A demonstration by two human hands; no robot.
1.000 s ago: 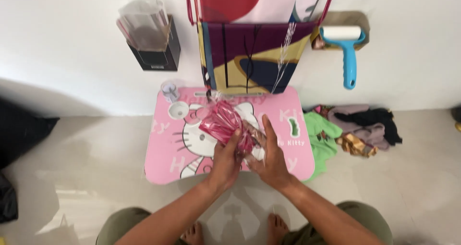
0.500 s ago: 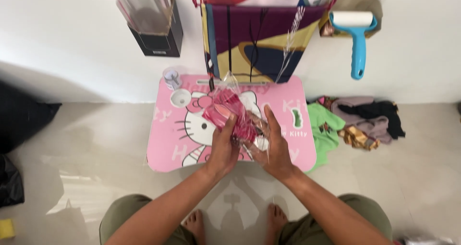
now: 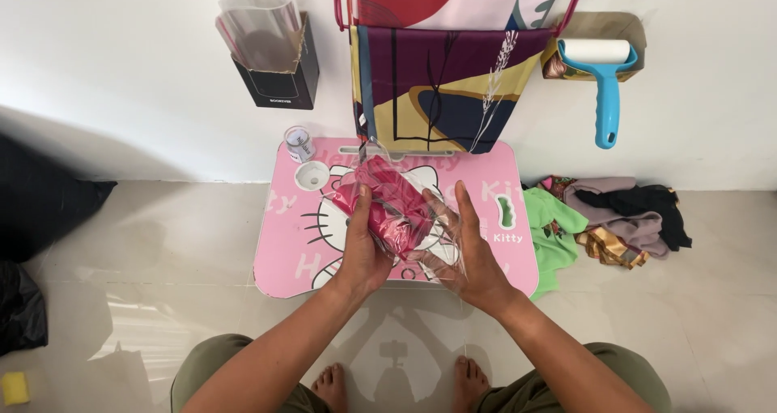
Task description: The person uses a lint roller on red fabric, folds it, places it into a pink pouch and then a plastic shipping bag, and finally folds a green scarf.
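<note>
**Red cloth in a clear bag, held between both hands over the pink surface**

The folded red cloth [image 3: 388,210] sits inside a clear plastic bag [image 3: 421,235], and both are held just above the middle of the pink surface [image 3: 283,251], a small lap-desk with a cartoon cat print. The bundle's long axis runs on a slant, from the far-left end near the surface's back edge toward the near-right.

The left hand [image 3: 360,251] grips the bundle's left side: its thumb lies on top and the fingers [image 3: 362,206] curl round the cloth, pinching it through the plastic. The right hand [image 3: 469,255] lies flat and open against the bag's right side, its fingers [image 3: 463,206] spread and pointing away from the person, with the loose plastic draped over the palm. So the cloth lies to the right of the left fingers and to the left of the right ones; the left hand has the closer hold.

On the surface's far-left corner stand a small clear jar [image 3: 299,143] and a white round cup [image 3: 312,175], well apart from the hands.
</note>
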